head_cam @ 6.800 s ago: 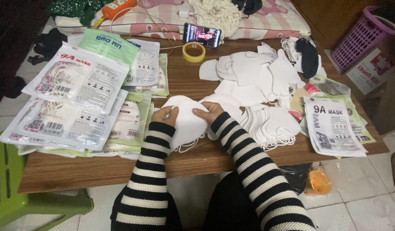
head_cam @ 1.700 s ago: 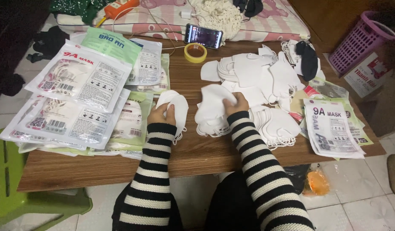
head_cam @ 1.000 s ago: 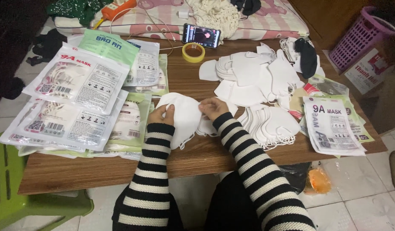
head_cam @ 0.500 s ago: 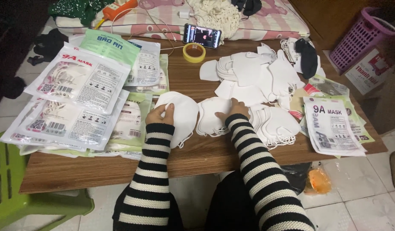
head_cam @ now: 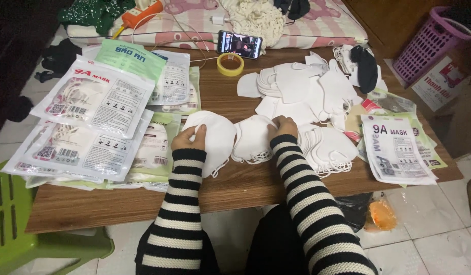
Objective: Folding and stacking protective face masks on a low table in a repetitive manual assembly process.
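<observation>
From the head camera, the left hand (head_cam: 188,136) is pinching the edge of a soft, round white mask (head_cam: 215,140) lying on the brown wooden counter (head_cam: 235,186). The right hand (head_cam: 284,126) is gripping a stack of white masks (head_cam: 253,141) just beside it at 3 o'clock. At 9 o'clock, shiny flat plastic packs (head_cam: 87,127) are holding masks inside. At 12 o'clock, a loose mask pile (head_cam: 302,91) and a yellow tape ring (head_cam: 230,64) are resting.

Left hand (head_cam: 187,137) and right hand (head_cam: 282,125) each grip a white mask (head_cam: 253,140).
</observation>
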